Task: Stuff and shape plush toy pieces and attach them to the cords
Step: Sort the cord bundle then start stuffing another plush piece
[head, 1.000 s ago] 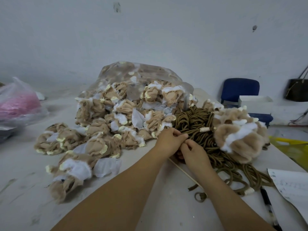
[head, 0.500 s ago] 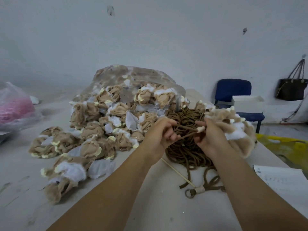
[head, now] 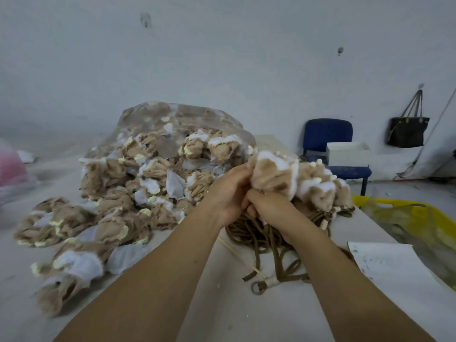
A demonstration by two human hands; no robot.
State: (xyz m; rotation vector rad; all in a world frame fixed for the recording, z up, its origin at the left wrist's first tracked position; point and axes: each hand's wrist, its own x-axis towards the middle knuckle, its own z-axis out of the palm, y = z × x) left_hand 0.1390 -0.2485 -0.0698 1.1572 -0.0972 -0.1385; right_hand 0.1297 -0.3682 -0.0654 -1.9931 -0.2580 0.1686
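My left hand (head: 229, 191) and right hand (head: 269, 209) are both curled tight round the base of a tan plush piece (head: 269, 172), just above the coil of cords (head: 256, 234). A few stuffed ones (head: 323, 191) lie to its right. The big pile (head: 148, 183) on the left looks unstuffed, so I'd say most of the work remains.

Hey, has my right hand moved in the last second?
Yes. The right hand has risen from the near edge of the cords up to the plush piece.
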